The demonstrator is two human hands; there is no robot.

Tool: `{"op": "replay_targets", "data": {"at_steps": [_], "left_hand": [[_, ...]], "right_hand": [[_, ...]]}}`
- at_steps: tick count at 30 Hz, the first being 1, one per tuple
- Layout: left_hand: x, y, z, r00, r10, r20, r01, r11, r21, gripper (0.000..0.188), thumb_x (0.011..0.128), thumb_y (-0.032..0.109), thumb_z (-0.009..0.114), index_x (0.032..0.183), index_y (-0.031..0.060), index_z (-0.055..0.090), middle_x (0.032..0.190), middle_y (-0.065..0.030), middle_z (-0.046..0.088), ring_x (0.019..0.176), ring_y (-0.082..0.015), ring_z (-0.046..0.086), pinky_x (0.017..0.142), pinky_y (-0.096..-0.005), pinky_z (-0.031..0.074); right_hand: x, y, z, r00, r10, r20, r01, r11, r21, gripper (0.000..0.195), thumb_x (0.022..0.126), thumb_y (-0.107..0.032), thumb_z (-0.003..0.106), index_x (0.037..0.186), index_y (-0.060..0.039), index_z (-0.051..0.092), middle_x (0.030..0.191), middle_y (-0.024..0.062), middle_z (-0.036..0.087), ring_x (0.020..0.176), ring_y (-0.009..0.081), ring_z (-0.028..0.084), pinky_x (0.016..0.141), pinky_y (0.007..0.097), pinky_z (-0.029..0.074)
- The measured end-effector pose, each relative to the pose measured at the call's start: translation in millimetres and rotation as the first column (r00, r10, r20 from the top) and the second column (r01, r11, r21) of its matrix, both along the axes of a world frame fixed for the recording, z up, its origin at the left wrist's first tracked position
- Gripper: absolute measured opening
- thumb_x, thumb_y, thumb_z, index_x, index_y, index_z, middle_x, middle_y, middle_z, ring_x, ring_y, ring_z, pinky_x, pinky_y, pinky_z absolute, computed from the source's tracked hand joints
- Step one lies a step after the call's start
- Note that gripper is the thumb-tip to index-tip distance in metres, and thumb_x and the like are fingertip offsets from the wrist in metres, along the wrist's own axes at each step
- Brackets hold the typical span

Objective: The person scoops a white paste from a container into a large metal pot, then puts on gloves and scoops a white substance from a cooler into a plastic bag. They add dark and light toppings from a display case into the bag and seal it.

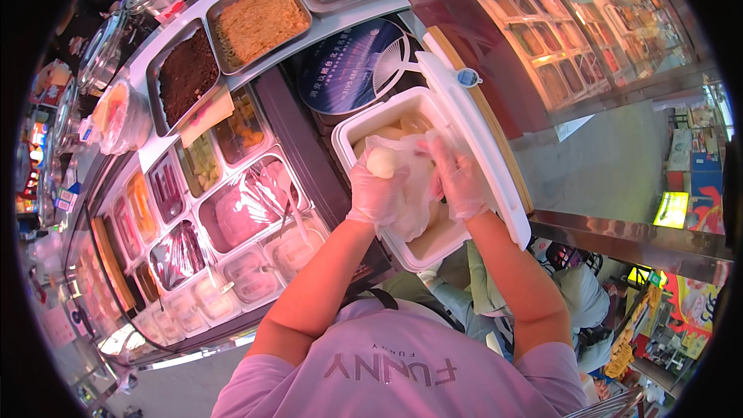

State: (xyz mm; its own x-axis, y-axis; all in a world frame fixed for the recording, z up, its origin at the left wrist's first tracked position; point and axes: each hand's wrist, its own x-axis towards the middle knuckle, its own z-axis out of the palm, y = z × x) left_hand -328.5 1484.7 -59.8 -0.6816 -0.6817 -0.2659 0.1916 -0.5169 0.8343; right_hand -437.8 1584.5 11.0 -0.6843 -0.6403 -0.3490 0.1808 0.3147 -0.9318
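Observation:
My left hand (377,188), in a clear plastic glove, is closed around a smooth white ball of dough-like food (382,162) that bulges out above the thumb and fingers. Beside it is my right hand (460,177), gloved too, its fingers against a thin whitish sheet (406,209). Whether those fingers grip the sheet is unclear. Cloth or plastic film, the sheet hangs between both hands over a white plastic tub (426,260). Pale food (444,229) partly shows inside the tub; the hands and sheet cover much of it.
Left of the tub, a counter holds several topping pans (241,209), some under plastic film. Behind are trays of dark crumbs (188,78) and orange-brown floss (261,20). A hand fan (348,69) lies beyond the tub. A white lid (482,145) leans along its right side.

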Motion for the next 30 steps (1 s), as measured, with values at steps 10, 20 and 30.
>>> {"op": "replay_targets", "data": {"at_steps": [10, 20, 30], "left_hand": [[-9.6, 5.6, -27.0, 0.970, -0.187, -0.158, 0.230, 0.917, 0.325, 0.034, 0.095, 0.023, 0.052, 0.124, 0.0068, 0.061, 0.116, -0.0079, 0.066, 0.107, -0.0225, 0.064, 0.095, -0.0370, 0.052], [-24.9, 9.7, -58.8, 0.950, -0.306, 0.066, 0.305, 0.859, -0.410, 0.043, 0.103, 0.037, 0.045, 0.134, 0.0093, 0.052, 0.125, -0.0058, 0.061, 0.112, -0.0209, 0.060, 0.097, -0.0373, 0.049], [-8.7, 19.6, 16.7, 0.917, -0.287, 0.275, 0.395, 0.741, -0.543, 0.044, 0.082, 0.009, 0.071, 0.121, 0.0020, 0.051, 0.108, -0.0154, 0.065, 0.102, -0.0298, 0.064, 0.089, -0.0379, 0.051]], "right_hand": [[18.9, -6.1, 11.7, 0.929, 0.298, -0.218, -0.322, 0.943, -0.085, 0.061, 0.086, -0.040, 0.072, 0.131, -0.0010, 0.060, 0.127, 0.0131, 0.063, 0.116, 0.0216, 0.059, 0.102, 0.0338, 0.044], [22.4, 3.1, -16.2, 0.997, 0.069, 0.032, -0.062, 0.983, -0.175, 0.045, 0.090, -0.018, 0.074, 0.128, -0.0004, 0.059, 0.118, 0.0068, 0.064, 0.109, 0.0149, 0.059, 0.099, 0.0310, 0.047], [3.9, -1.9, 3.2, 0.927, -0.021, 0.373, 0.068, 0.991, -0.114, 0.028, 0.099, -0.036, 0.063, 0.090, -0.0092, 0.063, 0.072, -0.0023, 0.054, 0.054, 0.0039, 0.040, 0.048, 0.0238, 0.034]]}}
